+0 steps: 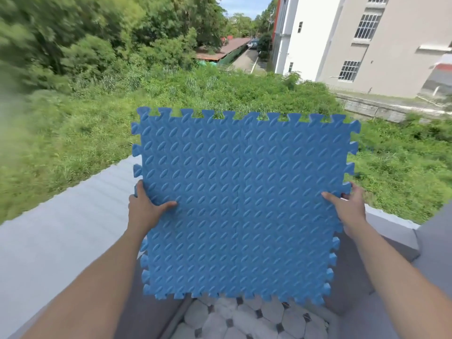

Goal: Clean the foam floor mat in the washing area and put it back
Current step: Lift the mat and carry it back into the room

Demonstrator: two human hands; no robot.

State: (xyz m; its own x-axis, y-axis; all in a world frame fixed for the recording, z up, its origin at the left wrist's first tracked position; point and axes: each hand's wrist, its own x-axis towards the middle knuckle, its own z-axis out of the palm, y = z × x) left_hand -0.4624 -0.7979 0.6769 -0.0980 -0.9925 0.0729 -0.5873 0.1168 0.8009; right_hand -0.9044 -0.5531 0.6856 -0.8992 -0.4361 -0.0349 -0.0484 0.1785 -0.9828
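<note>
We hold the blue foam floor mat (pixel 241 204) upright in the air in front of us, its patterned face toward us, above the tiled floor (pixel 247 321) and out over the grey parapet wall (pixel 391 223). Its upper part stands against the overgrown ground beyond. It rests on nothing; only our grip carries it.

Our left hand (pixel 144 211) clamps the mat's left edge, thumb laid across the front face, the other fingers hidden behind the foam. Our right hand (pixel 349 206) clamps the right edge the same way, thumb on the front, fingers wrapped round a tab. The hands are well apart, one on each side edge, about midway up.

A seam runs down the middle of the mat, so it looks to us like interlocked tiles. If we shake or flex it hard, the joint could part and one piece swing loose.

The main risk is a drop. With the mat out past the wall, a slip of either thumb would probably send it down onto the corrugated roof (pixel 73 216) at the left or into the grass (pixel 403 172), out of reach. A broad, light sheet held upright would also catch any gust.

We cannot tell whether the foam is wet; if so, the grip is less sure.
</note>
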